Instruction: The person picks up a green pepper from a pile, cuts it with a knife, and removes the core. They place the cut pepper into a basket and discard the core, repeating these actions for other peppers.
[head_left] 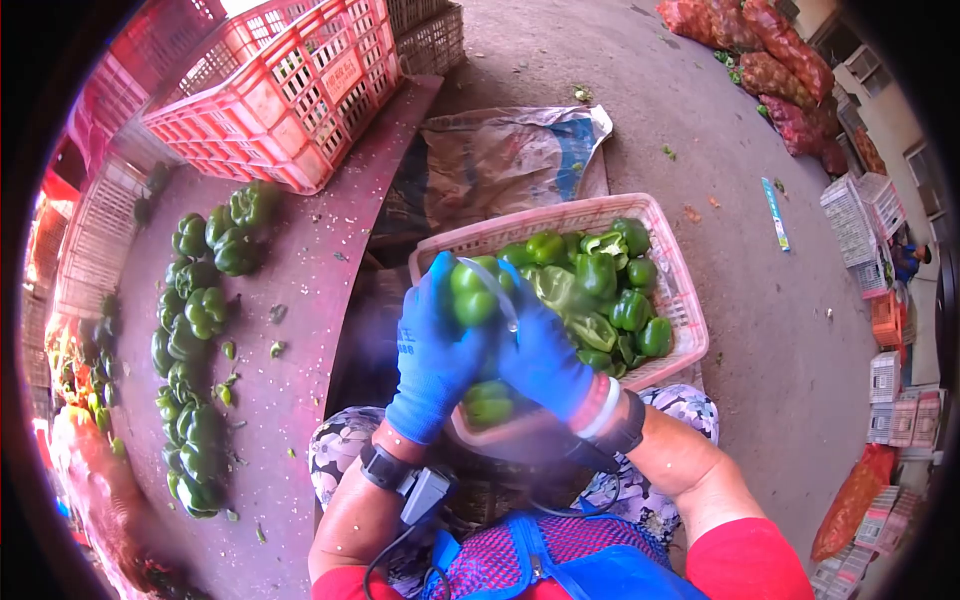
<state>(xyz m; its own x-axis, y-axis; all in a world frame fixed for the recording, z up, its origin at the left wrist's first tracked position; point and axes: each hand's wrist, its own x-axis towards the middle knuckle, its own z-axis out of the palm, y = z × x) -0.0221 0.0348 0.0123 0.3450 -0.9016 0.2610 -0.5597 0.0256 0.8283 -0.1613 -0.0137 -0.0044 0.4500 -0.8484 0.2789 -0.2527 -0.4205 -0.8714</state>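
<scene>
My left hand, in a blue knit glove, is closed around a green bell pepper above the near left part of a pink plastic crate. My right hand, gloved the same way, grips a knife whose thin curved blade lies against the pepper; its handle is hidden in the fingers. Whole green peppers and pale, opened pieces fill the crate under my hands. Another pepper shows in the crate below my wrists.
To the left, a row of green peppers lies on a reddish board with scraps. A large red crate stands at the back left. Beyond the crate lies a crumpled sack. Filled net sacks and stacked crates line the right.
</scene>
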